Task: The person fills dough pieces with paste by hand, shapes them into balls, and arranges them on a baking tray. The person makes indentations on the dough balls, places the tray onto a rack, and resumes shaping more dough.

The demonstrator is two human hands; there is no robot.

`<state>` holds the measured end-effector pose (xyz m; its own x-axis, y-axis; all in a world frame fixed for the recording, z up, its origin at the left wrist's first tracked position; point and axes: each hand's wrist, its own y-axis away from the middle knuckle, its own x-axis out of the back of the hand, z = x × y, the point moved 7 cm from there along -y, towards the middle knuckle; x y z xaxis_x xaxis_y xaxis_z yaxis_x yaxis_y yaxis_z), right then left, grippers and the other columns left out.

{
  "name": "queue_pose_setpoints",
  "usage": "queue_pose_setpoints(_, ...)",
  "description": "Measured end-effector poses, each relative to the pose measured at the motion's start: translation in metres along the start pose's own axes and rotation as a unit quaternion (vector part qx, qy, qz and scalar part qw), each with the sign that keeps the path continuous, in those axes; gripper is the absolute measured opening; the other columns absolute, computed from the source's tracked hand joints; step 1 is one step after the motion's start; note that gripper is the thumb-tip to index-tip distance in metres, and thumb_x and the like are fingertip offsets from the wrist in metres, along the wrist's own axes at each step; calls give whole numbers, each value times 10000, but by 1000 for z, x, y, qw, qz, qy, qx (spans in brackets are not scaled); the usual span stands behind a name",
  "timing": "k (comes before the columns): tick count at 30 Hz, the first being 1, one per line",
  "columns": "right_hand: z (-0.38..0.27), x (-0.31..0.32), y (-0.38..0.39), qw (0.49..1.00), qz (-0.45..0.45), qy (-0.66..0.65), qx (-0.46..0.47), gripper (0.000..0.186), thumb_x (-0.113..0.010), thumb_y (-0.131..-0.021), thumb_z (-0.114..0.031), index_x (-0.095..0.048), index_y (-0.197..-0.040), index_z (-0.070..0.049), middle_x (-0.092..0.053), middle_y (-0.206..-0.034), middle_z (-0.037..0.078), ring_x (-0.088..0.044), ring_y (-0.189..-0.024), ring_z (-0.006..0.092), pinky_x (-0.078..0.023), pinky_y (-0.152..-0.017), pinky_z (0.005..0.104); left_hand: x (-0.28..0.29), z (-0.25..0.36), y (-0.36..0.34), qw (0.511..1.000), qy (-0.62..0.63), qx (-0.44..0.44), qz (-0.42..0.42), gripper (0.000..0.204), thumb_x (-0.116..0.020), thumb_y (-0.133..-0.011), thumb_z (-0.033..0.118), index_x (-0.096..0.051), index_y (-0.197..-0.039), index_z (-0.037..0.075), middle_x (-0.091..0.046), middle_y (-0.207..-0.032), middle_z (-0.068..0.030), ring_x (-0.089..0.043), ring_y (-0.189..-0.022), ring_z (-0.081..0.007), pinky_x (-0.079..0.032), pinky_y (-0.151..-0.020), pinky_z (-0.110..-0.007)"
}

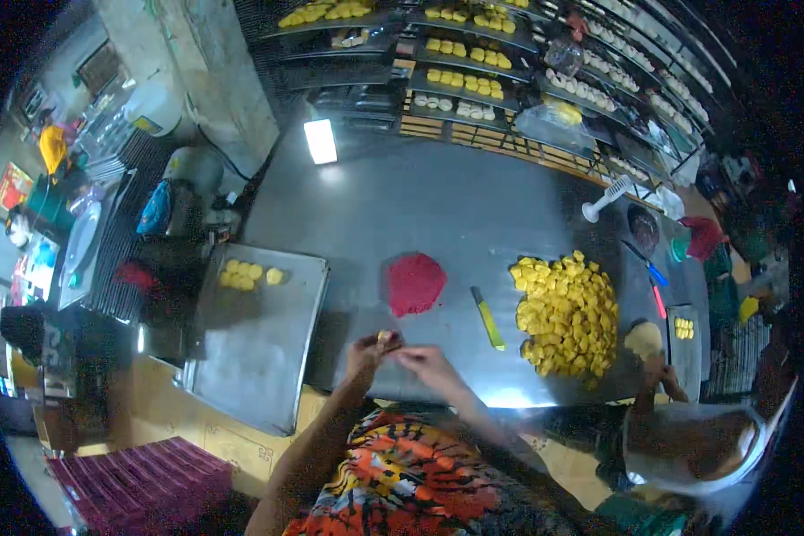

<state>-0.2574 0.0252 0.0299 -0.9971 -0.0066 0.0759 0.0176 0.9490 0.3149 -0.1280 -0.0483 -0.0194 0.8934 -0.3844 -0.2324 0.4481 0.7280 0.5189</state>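
Note:
My left hand (pixel 363 359) is closed around a small yellow dough piece (pixel 385 336) with some dark red showing at it. Right beside it, my right hand (pixel 425 364) has its fingers pinched together close to that piece; what they grip is too small to make out. Just beyond my hands lies a flat mound of dark red filling (pixel 416 284) on the grey metal table (pixel 402 196). To its right rests a knife-like tool (pixel 488 320) with a yellow-green handle. Farther right is a big heap of yellow dough pieces (pixel 567 313).
A metal tray (pixel 255 348) at the left holds several yellow balls (pixel 240 275). A bright lamp (pixel 321 142) stands at the back, before racks of filled trays (pixel 460 83). At the right, a co-worker's hands (pixel 663 379) are at a pale dough piece (pixel 643 340), near a white handheld fan (pixel 607 199).

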Motion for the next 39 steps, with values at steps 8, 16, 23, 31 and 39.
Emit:
queue_pose_setpoints(8,32,-39,-43,984,102,-145,17,269,-676,-911,-107,-657,-1160,-7,-681,-963,82,-646,-863,110,-549,-702,287,55,17,-2,959,-185,-190,-99,220,-732,-846,141,-705,-999,-15,-720,-840,-61,-655,-711,-147,-521,-657,-304)
queue_pose_setpoints(16,-7,-47,-25,946,208,202,143,314,-743,-783,-41,-646,-1076,17,-635,-943,125,-662,-886,236,-543,-789,338,56,38,23,825,-417,-380,28,178,-743,-786,109,-695,-917,0,-706,-798,-107,-677,-711,-205,-536,-645,-322)
queue_pose_setpoints(23,32,-6,-8,983,100,110,106,306,-763,-764,-30,-666,-1051,11,-610,-897,125,-639,-844,221,-513,-745,325,17,-6,25,995,-79,-36,-50,222,-784,-763,47,-682,-941,-38,-688,-892,-99,-646,-825,-145,-544,-764,-328)
queue_pose_setpoints(31,-10,4,5,950,-19,243,197,227,-665,-842,-74,-657,-1062,-18,-670,-991,165,-657,-944,282,-514,-831,370,0,-26,40,986,-51,-157,-30,156,-574,-911,74,-664,-1014,0,-691,-916,-145,-687,-816,-288,-539,-752,-389)
queue_pose_setpoints(39,-19,-25,-26,942,77,260,197,363,-573,-942,-167,-526,-1260,1,-645,-995,168,-631,-956,301,-493,-842,389,13,27,47,962,-222,-152,40,427,-588,-904,42,-495,-1321,39,-705,-926,-175,-696,-848,-307,-526,-695,-383)
